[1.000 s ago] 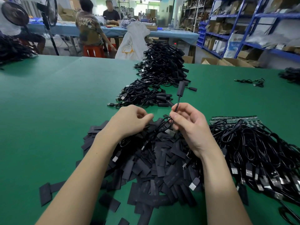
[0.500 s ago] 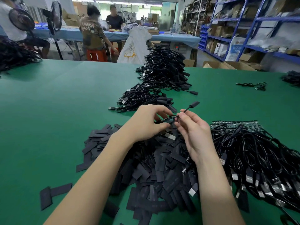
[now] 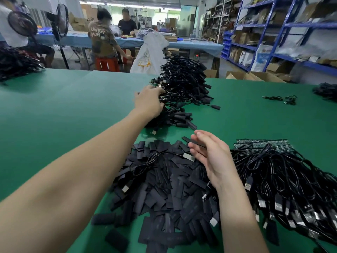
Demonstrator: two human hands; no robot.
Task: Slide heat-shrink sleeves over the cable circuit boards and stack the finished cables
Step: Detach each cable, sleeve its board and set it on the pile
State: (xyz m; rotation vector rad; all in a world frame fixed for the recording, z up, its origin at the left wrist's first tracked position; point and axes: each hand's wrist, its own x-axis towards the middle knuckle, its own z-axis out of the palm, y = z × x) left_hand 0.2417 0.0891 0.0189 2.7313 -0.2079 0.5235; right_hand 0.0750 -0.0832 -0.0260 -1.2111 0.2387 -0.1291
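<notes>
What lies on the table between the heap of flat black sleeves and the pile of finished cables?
In the head view, only a narrow strip of bare green table mat separates the heap of flat black heat-shrink sleeves from the pile of finished black cables.

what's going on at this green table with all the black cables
A person is sleeving cables with heat-shrink at a green table. Their left hand is stretched out to the stack of finished cables, fingers on the cables at its near edge. Their right hand hovers open and empty over the loose pile of black sleeves. A heap of unsleeved cables lies to the right, partly covering a strip of circuit boards.
</notes>
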